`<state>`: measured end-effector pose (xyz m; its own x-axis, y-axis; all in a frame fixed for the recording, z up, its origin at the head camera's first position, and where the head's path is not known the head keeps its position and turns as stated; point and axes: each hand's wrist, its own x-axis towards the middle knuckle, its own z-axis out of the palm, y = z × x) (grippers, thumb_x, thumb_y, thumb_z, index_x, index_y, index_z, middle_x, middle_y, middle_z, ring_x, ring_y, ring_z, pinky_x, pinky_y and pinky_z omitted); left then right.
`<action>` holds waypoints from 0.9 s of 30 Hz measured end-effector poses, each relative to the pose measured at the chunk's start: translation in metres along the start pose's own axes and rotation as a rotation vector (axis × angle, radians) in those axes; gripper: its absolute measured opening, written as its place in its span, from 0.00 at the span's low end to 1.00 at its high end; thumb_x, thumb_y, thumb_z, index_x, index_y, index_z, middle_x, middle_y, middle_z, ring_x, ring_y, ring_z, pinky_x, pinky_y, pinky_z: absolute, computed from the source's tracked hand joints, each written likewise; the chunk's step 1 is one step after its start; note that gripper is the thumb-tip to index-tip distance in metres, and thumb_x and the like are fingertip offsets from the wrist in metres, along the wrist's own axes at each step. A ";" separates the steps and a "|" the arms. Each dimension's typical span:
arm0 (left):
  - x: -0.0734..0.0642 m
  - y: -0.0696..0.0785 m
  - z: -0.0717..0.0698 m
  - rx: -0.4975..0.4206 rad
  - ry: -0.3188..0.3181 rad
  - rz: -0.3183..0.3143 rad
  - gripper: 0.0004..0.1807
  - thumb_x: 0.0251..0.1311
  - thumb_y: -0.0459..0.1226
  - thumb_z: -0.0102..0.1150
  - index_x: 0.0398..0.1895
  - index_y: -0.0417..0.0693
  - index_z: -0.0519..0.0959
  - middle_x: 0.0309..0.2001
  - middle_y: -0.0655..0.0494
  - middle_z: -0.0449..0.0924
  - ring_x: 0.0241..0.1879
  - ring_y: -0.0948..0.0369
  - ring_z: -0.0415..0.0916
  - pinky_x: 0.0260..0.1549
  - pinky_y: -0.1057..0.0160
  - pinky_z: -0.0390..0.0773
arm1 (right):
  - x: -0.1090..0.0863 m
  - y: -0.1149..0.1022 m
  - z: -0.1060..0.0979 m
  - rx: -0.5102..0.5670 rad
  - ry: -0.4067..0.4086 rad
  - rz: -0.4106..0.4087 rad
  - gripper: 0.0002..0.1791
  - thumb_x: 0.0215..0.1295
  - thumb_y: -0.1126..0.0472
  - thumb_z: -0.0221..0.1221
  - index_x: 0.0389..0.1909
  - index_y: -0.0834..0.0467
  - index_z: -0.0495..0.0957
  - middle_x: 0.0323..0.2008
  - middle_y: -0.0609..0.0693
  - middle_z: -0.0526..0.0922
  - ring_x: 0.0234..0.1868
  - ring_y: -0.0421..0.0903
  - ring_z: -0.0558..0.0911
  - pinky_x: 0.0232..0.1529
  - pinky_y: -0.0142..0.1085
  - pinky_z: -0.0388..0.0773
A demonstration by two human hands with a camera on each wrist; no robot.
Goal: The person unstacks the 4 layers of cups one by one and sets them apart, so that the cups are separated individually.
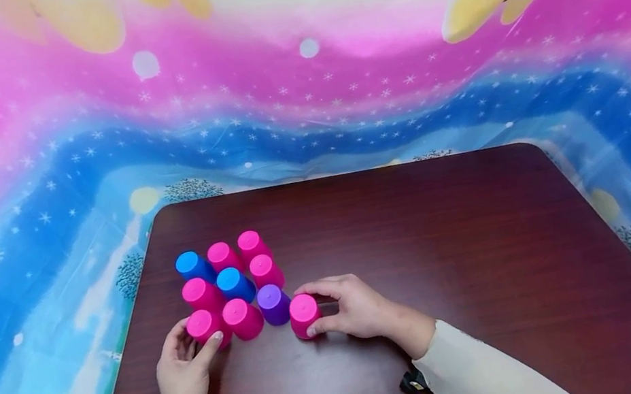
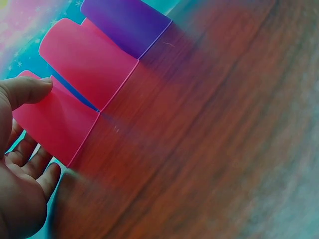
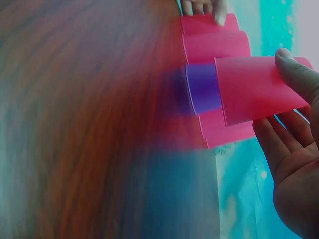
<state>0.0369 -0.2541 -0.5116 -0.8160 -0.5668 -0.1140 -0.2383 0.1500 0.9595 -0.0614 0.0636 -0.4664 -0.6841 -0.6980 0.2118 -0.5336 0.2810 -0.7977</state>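
Note:
An upside-down pink cup (image 1: 304,314) is gripped between the thumb and fingers of my right hand (image 1: 357,306). In the right wrist view this cup (image 3: 259,89) appears held a little above the table, in front of the purple cup (image 3: 204,89). My left hand (image 1: 184,373) holds another inverted pink cup (image 1: 202,325) at the front left corner of the group, thumb on its near side. Between the two held cups stand a pink cup (image 1: 243,317) and the purple cup (image 1: 273,305), side by side.
Behind them stand more inverted cups, among them a blue cup (image 1: 234,284), a second blue cup (image 1: 193,264) at the back left and several pink ones. All are on a dark brown table (image 1: 450,224). A patterned cloth (image 1: 302,109) hangs around the table's far sides.

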 end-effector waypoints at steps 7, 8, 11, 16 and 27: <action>-0.001 0.000 0.000 -0.036 -0.021 -0.004 0.37 0.56 0.39 0.79 0.68 0.46 0.73 0.62 0.51 0.76 0.61 0.62 0.72 0.63 0.75 0.70 | 0.009 -0.006 0.018 -0.043 -0.036 -0.042 0.34 0.54 0.48 0.79 0.63 0.48 0.81 0.55 0.40 0.85 0.56 0.35 0.82 0.58 0.32 0.79; -0.001 0.000 0.000 -0.038 -0.023 -0.005 0.37 0.56 0.38 0.79 0.69 0.45 0.72 0.62 0.51 0.75 0.61 0.62 0.72 0.63 0.75 0.70 | 0.010 -0.006 0.020 -0.049 -0.039 -0.048 0.34 0.55 0.48 0.79 0.63 0.48 0.81 0.55 0.41 0.85 0.56 0.35 0.82 0.58 0.32 0.79; -0.001 0.001 -0.001 -0.038 -0.020 -0.006 0.37 0.56 0.39 0.79 0.68 0.46 0.73 0.62 0.51 0.76 0.62 0.61 0.72 0.64 0.74 0.70 | 0.011 -0.007 0.026 -0.060 -0.048 -0.047 0.35 0.54 0.48 0.79 0.64 0.47 0.81 0.55 0.42 0.85 0.56 0.36 0.83 0.58 0.31 0.79; 0.000 0.001 0.000 -0.028 -0.008 -0.013 0.36 0.56 0.39 0.79 0.68 0.48 0.73 0.62 0.52 0.76 0.63 0.59 0.72 0.62 0.75 0.70 | 0.013 -0.007 0.033 -0.070 -0.053 -0.045 0.36 0.52 0.50 0.80 0.63 0.49 0.82 0.56 0.43 0.86 0.58 0.36 0.82 0.60 0.30 0.77; 0.000 0.002 -0.001 -0.002 -0.009 -0.024 0.37 0.56 0.41 0.79 0.68 0.49 0.73 0.64 0.52 0.76 0.66 0.55 0.72 0.60 0.78 0.70 | 0.012 0.001 0.044 -0.089 -0.069 -0.076 0.35 0.53 0.51 0.80 0.63 0.52 0.81 0.56 0.44 0.86 0.58 0.36 0.82 0.61 0.29 0.76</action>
<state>0.0370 -0.2549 -0.5097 -0.8149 -0.5625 -0.1396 -0.2572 0.1351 0.9569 -0.0486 0.0269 -0.4896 -0.6054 -0.7625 0.2281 -0.6271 0.2805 -0.7267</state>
